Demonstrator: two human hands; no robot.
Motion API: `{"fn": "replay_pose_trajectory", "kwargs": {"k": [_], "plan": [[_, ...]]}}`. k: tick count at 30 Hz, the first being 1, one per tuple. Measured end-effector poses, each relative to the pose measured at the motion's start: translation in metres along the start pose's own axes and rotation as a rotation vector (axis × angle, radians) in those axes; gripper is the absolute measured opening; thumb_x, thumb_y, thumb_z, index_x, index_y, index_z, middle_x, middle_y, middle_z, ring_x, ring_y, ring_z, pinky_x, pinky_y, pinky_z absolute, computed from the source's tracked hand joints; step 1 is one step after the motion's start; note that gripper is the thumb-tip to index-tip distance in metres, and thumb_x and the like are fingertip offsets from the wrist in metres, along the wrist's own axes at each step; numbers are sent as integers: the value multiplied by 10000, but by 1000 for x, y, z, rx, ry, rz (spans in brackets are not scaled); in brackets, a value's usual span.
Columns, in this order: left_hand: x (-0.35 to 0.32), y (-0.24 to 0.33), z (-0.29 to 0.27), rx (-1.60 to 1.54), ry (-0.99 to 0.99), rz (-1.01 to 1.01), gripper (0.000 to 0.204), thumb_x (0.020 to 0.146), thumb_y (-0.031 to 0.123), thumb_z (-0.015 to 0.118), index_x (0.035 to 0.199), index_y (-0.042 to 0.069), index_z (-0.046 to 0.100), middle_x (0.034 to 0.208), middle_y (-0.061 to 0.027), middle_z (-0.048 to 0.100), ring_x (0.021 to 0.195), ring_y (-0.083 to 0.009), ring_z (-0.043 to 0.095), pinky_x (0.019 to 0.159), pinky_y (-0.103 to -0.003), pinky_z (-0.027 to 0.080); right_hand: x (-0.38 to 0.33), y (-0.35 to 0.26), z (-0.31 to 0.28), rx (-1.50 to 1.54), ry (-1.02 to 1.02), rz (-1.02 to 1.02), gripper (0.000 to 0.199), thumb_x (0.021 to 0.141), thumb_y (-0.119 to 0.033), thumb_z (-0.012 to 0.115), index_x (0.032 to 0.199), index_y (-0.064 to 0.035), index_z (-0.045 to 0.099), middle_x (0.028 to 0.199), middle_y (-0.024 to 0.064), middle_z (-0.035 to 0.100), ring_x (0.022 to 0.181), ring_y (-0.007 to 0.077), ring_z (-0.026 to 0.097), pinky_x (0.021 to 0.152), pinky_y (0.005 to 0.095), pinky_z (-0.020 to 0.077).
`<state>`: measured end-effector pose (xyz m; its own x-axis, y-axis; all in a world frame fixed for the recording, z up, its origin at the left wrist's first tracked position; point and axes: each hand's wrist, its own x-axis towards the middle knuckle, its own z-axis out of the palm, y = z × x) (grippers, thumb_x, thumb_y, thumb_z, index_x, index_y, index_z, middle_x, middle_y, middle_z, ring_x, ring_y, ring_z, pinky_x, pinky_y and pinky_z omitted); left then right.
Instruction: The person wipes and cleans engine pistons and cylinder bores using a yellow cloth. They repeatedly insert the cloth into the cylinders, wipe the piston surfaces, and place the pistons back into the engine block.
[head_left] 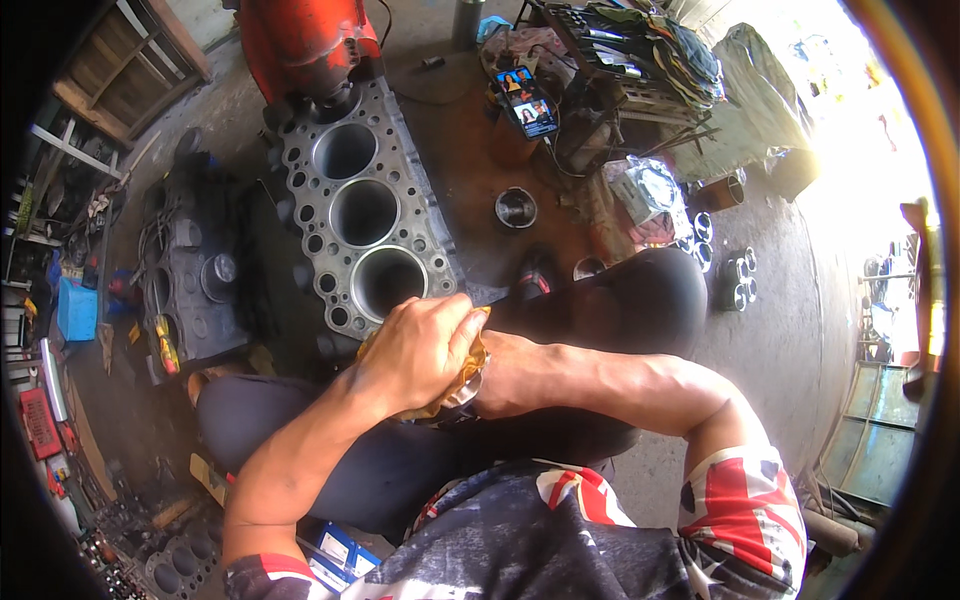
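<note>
Left hand [420, 350] clenched over yellow rag [466, 372], wrapping shiny part held over lap; right hand [505, 375] mostly hidden, grip indeterminate, seemingly steadying it.

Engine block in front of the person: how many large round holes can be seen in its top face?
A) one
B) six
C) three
C: the grey engine block shows three large round holes in a row; its far end is hidden under a red part.
</note>
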<state>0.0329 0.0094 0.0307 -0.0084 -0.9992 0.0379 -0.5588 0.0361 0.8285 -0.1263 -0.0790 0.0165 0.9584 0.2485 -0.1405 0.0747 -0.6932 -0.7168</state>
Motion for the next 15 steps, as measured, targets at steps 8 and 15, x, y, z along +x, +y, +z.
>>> {"fn": "replay_pose_trajectory", "kwargs": {"k": [8,15], "plan": [[10,-3,5,23,13,-116,362,1080,251,574,857,-34,593,763,-293,640,750,-507,638,636,-530,480,2,1,18,-202,27,-145,392,891,-100,631,1273,-14,649,1135,172,703,1075,353,690,953,484,546],[17,-25,18,82,-15,-181,424,1087,321,569,868,-40,601,778,-302,623,804,-512,627,667,-522,479,2,-20,12,-322,-166,-38,119,845,-160,671,798,-82,748,776,108,745,703,260,740,642,409,590]]}}
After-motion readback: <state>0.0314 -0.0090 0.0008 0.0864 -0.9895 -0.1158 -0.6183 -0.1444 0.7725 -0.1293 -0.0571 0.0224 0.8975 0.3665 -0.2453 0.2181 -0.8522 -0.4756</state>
